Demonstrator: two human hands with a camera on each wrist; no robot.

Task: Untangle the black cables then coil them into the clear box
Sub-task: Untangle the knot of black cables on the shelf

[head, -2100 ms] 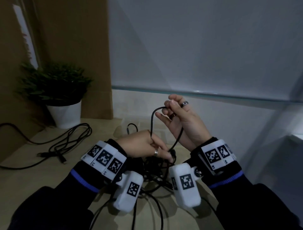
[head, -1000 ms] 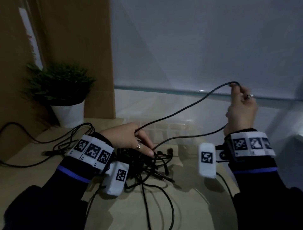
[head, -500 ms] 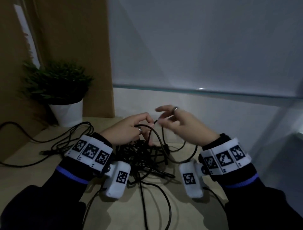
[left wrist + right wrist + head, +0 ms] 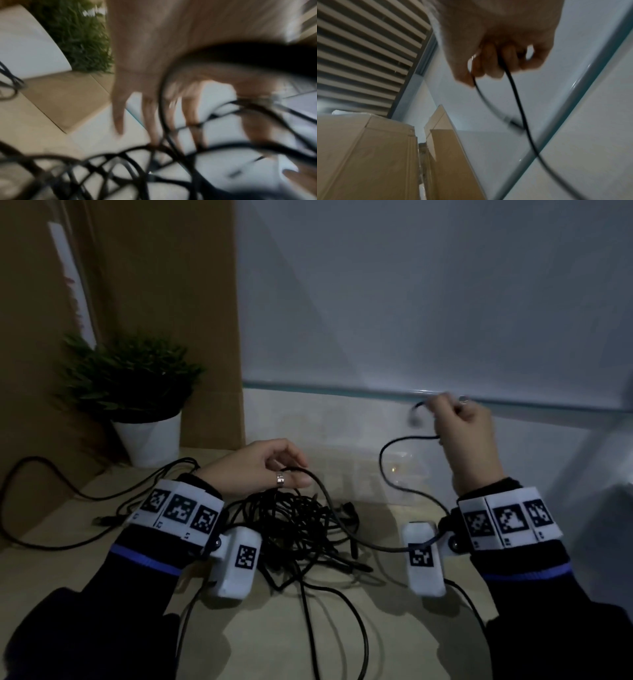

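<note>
Right hand [image 4: 466, 436], raised well above the table, grips one black cable [image 4: 383, 470] near its plug end with curled fingers. Left hand [image 4: 263, 470] pinches the same cable just above the tangled pile [image 4: 294, 529]. Continued pulling may tighten hidden knots or drag the pile, since the strand likely runs through it; the clear box [image 4: 394, 470] lies faintly visible behind.

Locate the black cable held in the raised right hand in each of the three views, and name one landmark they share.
Head: black cable loops down from the right hand, right of centre.
Left wrist: too blurred to tell it from the tangle.
Right wrist: it hangs from the curled fingers, upper centre.
Shared landmark: the teal glass edge.
</note>
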